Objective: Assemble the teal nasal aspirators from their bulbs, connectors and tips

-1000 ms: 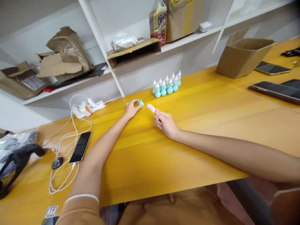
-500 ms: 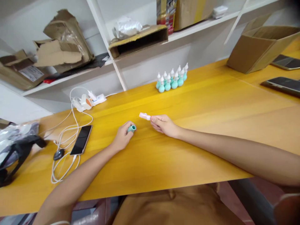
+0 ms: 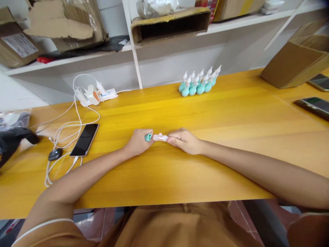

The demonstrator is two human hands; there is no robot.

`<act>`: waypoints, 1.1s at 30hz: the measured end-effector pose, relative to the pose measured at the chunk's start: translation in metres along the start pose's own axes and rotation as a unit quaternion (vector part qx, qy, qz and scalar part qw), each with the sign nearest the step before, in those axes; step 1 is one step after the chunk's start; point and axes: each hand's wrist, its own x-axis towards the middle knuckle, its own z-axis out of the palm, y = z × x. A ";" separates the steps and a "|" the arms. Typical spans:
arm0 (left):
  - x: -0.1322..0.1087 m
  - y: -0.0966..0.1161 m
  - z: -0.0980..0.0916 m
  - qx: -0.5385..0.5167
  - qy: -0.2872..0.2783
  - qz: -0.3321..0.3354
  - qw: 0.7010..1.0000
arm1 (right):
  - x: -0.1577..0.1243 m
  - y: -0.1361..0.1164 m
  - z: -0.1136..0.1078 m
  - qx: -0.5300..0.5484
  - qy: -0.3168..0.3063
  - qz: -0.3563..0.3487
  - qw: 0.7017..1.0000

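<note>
Near the middle of the table, my left hand (image 3: 139, 141) is closed around a teal rubber bulb (image 3: 148, 137), whose open mouth shows between the fingers. My right hand (image 3: 185, 140) pinches the right end of a translucent pinkish-white nozzle piece (image 3: 160, 137), held level. The nozzle's left end is right beside the bulb's mouth and my left fingertips; it does not sit inside the mouth. Toward the back stands a group of teal bulbs with white pointed tips (image 3: 200, 89), upright in rows.
On the left of the wooden table (image 3: 128, 185) lie a phone (image 3: 84, 140), white cables, a black mouse-like object (image 3: 55, 154) and a power strip (image 3: 109, 94). An open carton (image 3: 288, 65) and two more phones are at the right. Shelves with boxes run behind.
Both hands have come closer together, bringing the nozzle's left end beside the bulb. The nozzle is more level. The camera view has shifted.
</note>
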 end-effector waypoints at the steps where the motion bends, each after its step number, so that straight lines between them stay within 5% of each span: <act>1: -0.001 0.001 0.001 0.002 -0.001 0.001 1.000 | 0.000 0.000 0.000 -0.023 -0.007 -0.020 1.000; 9: -0.004 0.005 0.003 0.041 -0.009 0.024 0.999 | -0.001 -0.001 0.003 -0.113 0.006 -0.069 0.991; 23: -0.014 0.012 0.001 0.212 -0.019 0.101 0.972 | 0.000 -0.005 -0.011 -0.039 -0.094 0.022 0.995; 33: -0.014 0.004 0.006 0.267 -0.023 0.171 0.948 | -0.004 -0.005 -0.017 -0.068 -0.157 -0.018 0.985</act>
